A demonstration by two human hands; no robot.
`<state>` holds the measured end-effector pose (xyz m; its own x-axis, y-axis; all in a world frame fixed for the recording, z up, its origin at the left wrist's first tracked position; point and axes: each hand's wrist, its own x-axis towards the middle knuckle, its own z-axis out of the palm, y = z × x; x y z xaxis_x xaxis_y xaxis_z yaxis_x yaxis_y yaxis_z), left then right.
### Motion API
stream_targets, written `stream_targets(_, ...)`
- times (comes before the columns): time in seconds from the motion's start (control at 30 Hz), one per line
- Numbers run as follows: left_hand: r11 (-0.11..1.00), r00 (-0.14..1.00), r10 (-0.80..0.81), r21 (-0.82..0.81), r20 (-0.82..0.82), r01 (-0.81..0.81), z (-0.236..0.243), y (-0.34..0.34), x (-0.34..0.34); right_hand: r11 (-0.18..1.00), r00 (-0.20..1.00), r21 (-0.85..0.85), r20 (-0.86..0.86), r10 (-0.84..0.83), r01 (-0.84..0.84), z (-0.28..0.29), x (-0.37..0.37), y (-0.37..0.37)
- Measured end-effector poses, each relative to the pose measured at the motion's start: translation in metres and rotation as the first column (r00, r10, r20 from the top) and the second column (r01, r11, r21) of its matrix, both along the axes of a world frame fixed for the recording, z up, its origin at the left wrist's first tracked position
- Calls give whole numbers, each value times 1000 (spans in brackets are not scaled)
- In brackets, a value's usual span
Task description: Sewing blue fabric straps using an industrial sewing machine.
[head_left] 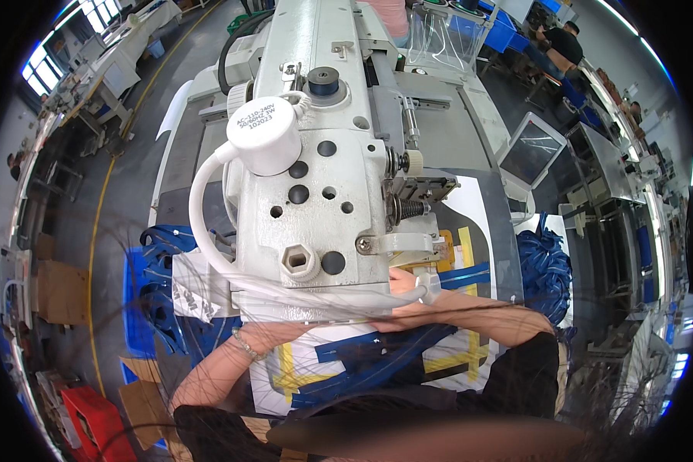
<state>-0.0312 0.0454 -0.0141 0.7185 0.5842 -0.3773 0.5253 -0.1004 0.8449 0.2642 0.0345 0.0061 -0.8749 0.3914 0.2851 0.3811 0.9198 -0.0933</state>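
- Blue strap pieces [396,356] lie at the near side of the sewing machine [316,223], crossing at a slant over a white sheet; further blue strips [466,276] run out to the right of the machine head.
- Left hand [281,333]: reaches in below the machine head, bracelet [252,346] at the wrist. Fingers hidden; cannot tell whether spread or pinching.
- Right hand [408,314]: comes in from the right, near the blue pieces, partly behind a white hose [196,200]. Its grip is covered too; cannot tell.
- Yellow tape [287,369] marks the white sheet on both sides of the straps.
- White cylinder [266,135] with the hose sits atop the machine.
- Grey desk [458,138] beneath; tilted screen [533,150] to the right.
- Blue strap heap [543,266] right of the desk; another [162,269] at left, by a blue bin [135,308].
- Farther out: red box [96,420], cardboard box [61,291], yellow floor line [94,269], a seated co-worker [562,48] upper right.
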Motion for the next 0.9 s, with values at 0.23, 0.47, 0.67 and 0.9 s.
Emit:
stream_targets(0.23,379,958,-97,880,-270,287,10,-15,12,993,997,-115,71,-31,39,9,-6,-7)
stream_targets(0.47,365,974,39,910,-225,195,19,-18,15,988,998,-155,-68,13,-24,5,-10,-7)
stream_targets(0.67,447,988,12,885,-152,131,23,-16,18,982,995,-182,-92,32,-49,5,-9,-8)
stream_targets(0.9,330,991,44,939,-123,102,23,-22,22,997,1000,-80,-24,-13,11,14,-9,-3)
